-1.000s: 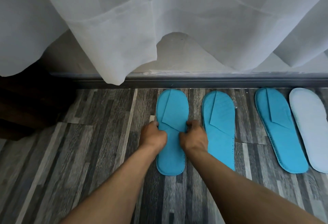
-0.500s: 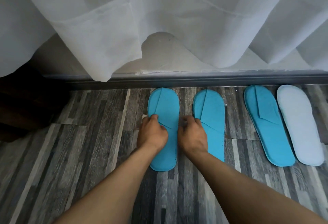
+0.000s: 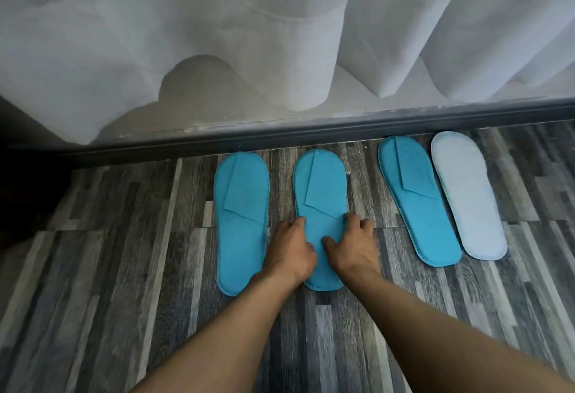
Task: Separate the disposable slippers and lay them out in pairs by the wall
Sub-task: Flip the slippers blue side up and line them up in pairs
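Observation:
Four flat disposable slippers lie in a row on the floor, toes to the skirting board. The leftmost blue slipper (image 3: 241,224) lies free. Beside it is the second blue slipper (image 3: 320,184); my left hand (image 3: 291,251) holds its left edge and my right hand (image 3: 356,245) holds its right edge, thumbs resting on top. My hands hide its middle. Further right, a third blue slipper (image 3: 415,203) lies slightly slanted next to a pale, almost white slipper (image 3: 465,193) that shows a plain surface.
A dark skirting board (image 3: 280,136) runs along the wall behind the slippers. A sheer white curtain (image 3: 217,35) hangs above it, short of the floor. The floor is grey wood-pattern planks (image 3: 124,268). A dark shape sits at the far left (image 3: 25,193).
Both hands have left the leftmost blue slipper and moved right onto the second blue slipper. The view has shifted, so the row sits more to the right.

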